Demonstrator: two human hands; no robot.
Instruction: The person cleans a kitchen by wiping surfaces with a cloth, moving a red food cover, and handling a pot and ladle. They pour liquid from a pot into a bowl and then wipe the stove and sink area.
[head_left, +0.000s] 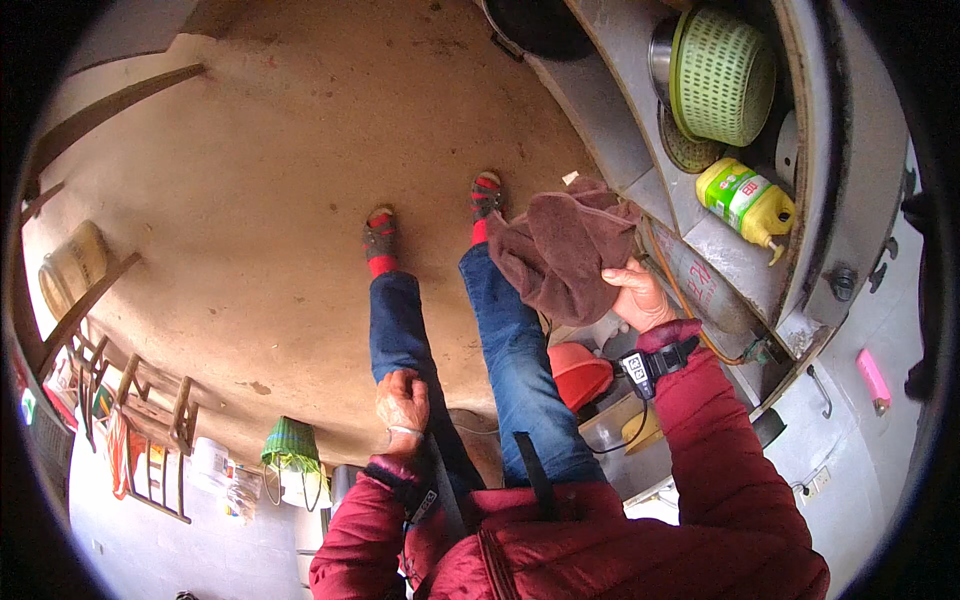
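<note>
My right hand (640, 294) grips a brown cloth (565, 255) by its near right edge, thumb on top. The cloth hangs in loose folds in front of my right shin, beside the grey counter. My left hand (403, 400) is curled into a fist over my left thigh, with nothing showing from it. Its palm side is hidden. Each wrist bears a black strap with a small device.
On the right, a shelf holds a green perforated basket (724, 78) and a yellow bottle (745, 204). An orange hose (690, 298) runs below, near a red basin (578, 374). Wooden chairs (153, 415) and a green woven basket (291, 445) stand at the lower left.
</note>
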